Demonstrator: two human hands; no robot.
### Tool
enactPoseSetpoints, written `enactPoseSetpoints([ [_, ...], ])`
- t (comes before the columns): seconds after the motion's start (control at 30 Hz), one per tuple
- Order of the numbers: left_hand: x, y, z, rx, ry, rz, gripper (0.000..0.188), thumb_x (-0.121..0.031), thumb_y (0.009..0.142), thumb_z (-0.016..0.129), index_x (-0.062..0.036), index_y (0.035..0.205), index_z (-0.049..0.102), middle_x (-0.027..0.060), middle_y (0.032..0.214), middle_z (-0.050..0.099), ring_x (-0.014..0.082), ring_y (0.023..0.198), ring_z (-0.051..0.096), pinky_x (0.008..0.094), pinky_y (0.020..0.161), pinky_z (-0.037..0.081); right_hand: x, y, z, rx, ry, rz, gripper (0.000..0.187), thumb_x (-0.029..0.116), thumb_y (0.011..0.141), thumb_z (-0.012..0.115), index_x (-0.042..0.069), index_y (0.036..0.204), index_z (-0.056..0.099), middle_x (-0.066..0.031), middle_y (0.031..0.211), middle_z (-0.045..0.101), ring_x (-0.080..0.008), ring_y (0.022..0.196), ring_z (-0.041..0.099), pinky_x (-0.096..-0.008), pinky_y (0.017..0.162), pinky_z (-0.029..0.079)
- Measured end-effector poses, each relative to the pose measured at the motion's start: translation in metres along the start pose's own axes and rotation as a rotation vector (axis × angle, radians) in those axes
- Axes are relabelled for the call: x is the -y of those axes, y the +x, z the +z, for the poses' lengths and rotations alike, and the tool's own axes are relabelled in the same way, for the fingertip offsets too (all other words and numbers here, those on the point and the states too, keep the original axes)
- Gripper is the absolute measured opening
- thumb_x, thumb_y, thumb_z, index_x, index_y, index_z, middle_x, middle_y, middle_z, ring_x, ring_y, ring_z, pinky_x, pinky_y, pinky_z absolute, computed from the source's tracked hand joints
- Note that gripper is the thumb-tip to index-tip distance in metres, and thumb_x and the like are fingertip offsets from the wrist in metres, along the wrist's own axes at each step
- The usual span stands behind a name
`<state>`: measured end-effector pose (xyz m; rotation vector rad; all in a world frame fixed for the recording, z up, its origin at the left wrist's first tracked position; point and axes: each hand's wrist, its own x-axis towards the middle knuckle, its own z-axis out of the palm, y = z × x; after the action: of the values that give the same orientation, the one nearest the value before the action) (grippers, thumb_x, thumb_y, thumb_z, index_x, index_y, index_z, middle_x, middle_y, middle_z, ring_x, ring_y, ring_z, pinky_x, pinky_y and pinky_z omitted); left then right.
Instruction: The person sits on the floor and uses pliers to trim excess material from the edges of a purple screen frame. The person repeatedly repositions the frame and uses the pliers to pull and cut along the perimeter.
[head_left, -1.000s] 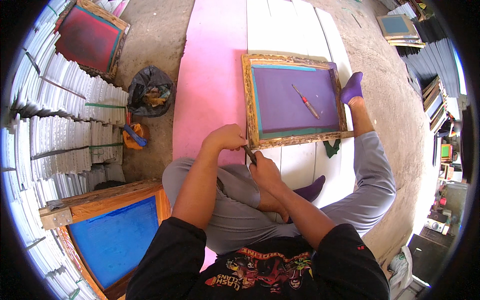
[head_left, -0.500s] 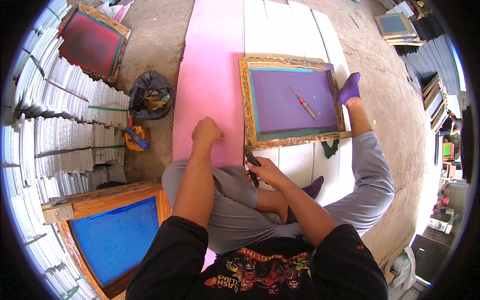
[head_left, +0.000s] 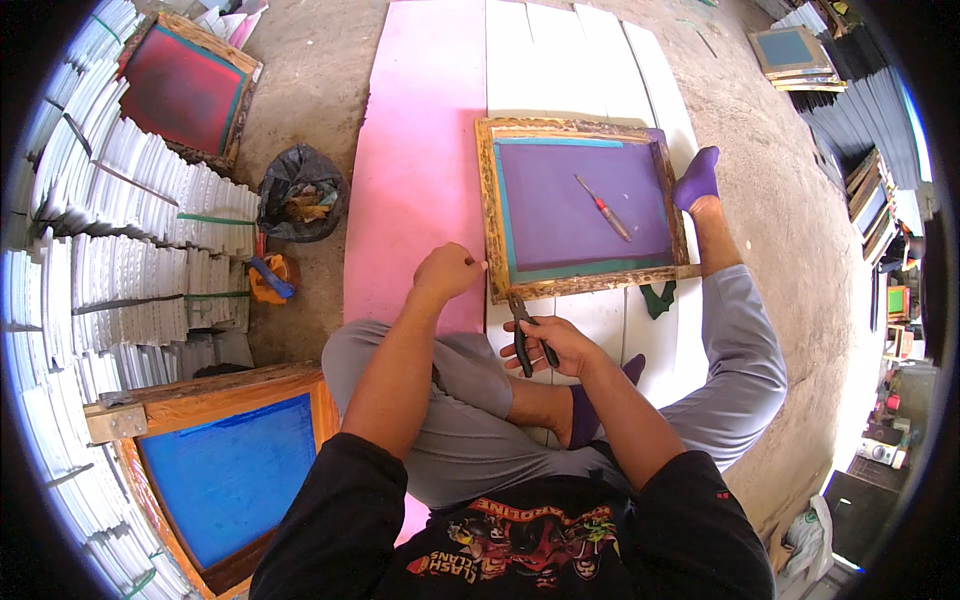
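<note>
Pliers (head_left: 519,312), black handles spread, are held in the right hand's (head_left: 570,345) half-curled fingers; the left hand's (head_left: 448,272) hold is unclear.

The left hand (head_left: 448,272), a second ago beside the tip of the pliers (head_left: 520,328) near the picture's centre, swung left over the pink board (head_left: 415,190), then came partway back. In the right hand (head_left: 560,346), the pliers' handles have spread apart.

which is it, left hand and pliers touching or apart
Apart. The head view shows a clear gap between the left hand, above the pink board, and the pliers in the right hand.
</note>
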<state>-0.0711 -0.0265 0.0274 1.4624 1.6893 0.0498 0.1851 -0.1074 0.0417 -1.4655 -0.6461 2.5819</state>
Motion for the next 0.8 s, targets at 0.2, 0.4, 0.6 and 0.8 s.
enactPoseSetpoints([
  [0.2, 0.002, 0.002, 0.015, 0.042, 0.067, 0.098, 0.037, -0.039, 0.087, 0.073, -0.0048, 0.1, 0.079, 0.0208, 0.096, 0.074, 0.037, 0.09, 0.072, 0.0467, 0.081, 0.056, -0.008, 0.009, -0.005, 0.042, 0.159, 0.025, 0.038, 0.035, 0.107, 0.05, 0.007, 0.132, 0.057, -0.0144, 0.098, 0.072, -0.0268, 0.083, 0.073, -0.0422, 0.068, 0.057],
  [0.4, -0.021, -0.006, 0.015, 0.084, 0.162, 0.067, 0.033, -0.033, 0.089, 0.072, -0.0071, 0.109, 0.076, 0.0181, 0.107, 0.074, 0.0364, 0.103, 0.071, 0.0496, 0.088, 0.057, -0.016, 0.021, 0.014, -0.278, -0.245, -0.099, 0.019, 0.014, 0.091, 0.067, 0.003, 0.104, 0.06, -0.0092, 0.075, 0.064, -0.0182, 0.063, 0.066, -0.036, 0.054, 0.054],
  [0.6, -0.012, 0.003, 0.024, 0.08, 0.122, 0.051, 0.034, -0.031, 0.088, 0.074, -0.0045, 0.109, 0.074, 0.0198, 0.108, 0.074, 0.0383, 0.104, 0.07, 0.0501, 0.088, 0.056, -0.033, 0.03, 0.029, -0.724, -0.983, -0.264, 0.028, 0.015, 0.086, 0.062, -0.002, 0.108, 0.058, -0.0297, 0.09, 0.07, -0.0478, 0.087, 0.07, -0.0568, 0.077, 0.056],
  [0.8, 0.003, 0.014, 0.041, -0.064, 0.106, 0.161, 0.031, -0.032, 0.083, 0.076, -0.002, 0.093, 0.077, 0.0242, 0.091, 0.072, 0.0413, 0.088, 0.071, 0.0505, 0.081, 0.056, -0.031, 0.024, 0.042, -0.829, -1.181, -0.165, 0.024, 0.01, 0.092, 0.049, -0.001, 0.113, 0.053, -0.0306, 0.096, 0.071, -0.0502, 0.094, 0.07, -0.0587, 0.083, 0.055],
])
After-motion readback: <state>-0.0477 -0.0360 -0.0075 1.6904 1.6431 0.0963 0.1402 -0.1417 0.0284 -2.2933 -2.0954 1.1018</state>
